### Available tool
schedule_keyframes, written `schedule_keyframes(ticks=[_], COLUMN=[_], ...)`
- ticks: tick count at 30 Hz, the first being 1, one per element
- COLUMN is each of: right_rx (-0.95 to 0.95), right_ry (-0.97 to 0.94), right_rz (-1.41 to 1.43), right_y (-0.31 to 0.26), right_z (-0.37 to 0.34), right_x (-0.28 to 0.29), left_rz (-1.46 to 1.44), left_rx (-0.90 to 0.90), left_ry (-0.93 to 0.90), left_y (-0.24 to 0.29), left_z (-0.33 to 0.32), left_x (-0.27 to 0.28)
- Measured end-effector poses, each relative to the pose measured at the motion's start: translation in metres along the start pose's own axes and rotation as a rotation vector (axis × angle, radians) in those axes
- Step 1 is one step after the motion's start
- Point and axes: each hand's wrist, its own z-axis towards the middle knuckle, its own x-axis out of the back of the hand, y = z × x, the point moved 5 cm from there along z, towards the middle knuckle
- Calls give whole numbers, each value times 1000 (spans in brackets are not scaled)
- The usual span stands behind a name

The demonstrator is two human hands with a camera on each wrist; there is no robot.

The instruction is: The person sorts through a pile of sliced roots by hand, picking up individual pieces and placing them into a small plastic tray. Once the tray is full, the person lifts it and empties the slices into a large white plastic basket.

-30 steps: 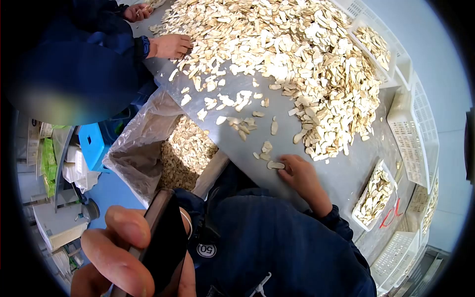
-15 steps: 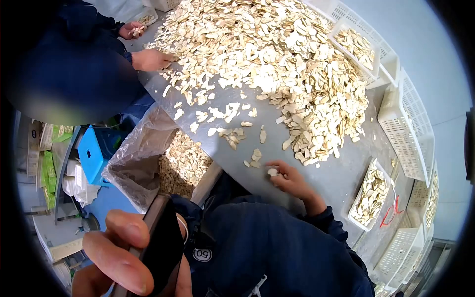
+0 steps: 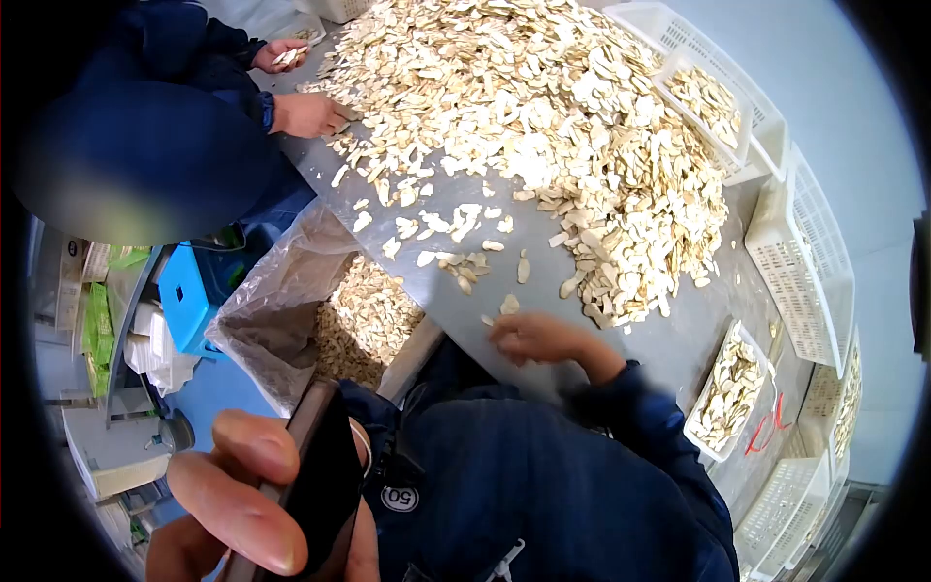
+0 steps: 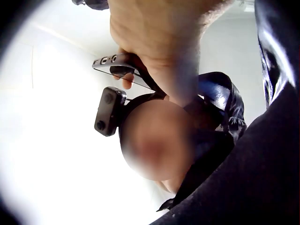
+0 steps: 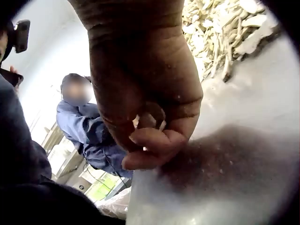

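Note:
My left hand grips a dark phone close to the head camera, thumb and fingers on opposite sides. The phone's edge with its ports also shows in the left wrist view. Low over the grey metal table is my right hand, slightly blurred. Its fingers are curled, and in the right wrist view a pale slice sits within them, mostly hidden. A few loose slices lie just beyond its fingertips. Farther off spreads a large heap of pale dried slices.
A plastic-lined box of slices stands below the table edge at left. Another person's hand touches the heap. On the right are a small white tray of slices, red-handled scissors and white perforated baskets.
My right hand picked a slice off the table, then moved left toward the table edge, its fingers curling in. My left hand keeps holding the phone. The other person's hands shifted slightly.

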Motion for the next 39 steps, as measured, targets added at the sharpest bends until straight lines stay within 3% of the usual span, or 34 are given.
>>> schedule_keyframes(ticks=[3, 6, 9, 12, 15, 19, 22, 25, 28, 32, 37, 39], right_rx=[298, 320, 94, 12, -120, -12, 258, 231, 84, 94, 346, 559], right_ry=[548, 710, 882, 926, 842, 770, 700, 997, 1072, 1005, 829, 685], right_rz=[-256, -275, -442, -630, -625, -563, -483, -592, -708, -783, -830, -643], right_y=[-17, -28, -11, 27, 20, -31, -42, -35, -15, -46, -81, -105], right_z=[32, 21, 4, 12, 35, 84, 108, 99, 99, 123, 170, 172], right_x=[31, 48, 60, 60, 45, 22, 29, 79, 103, 88, 30, -3], left_rz=[39, 79, 110, 123, 126, 142, 163, 192, 195, 187, 206, 212], left_rx=[9, 17, 22, 6, -11, -18, -20, -15, -20, -33, -47, -45], left_ry=[5, 13, 16, 47, 75, 96, 107, 118, 132, 137, 145, 146], left_y=[5, 6, 8, 4, 2, 4, 6, 9, 8, 6, 5, 6], left_z=[-3, -6, -8, -12, -15, -19, -22, -25, -26, -27, -27, -29], left_x=[7, 21, 35, 48, 57, 65, 71, 79, 83, 88, 89, 90])
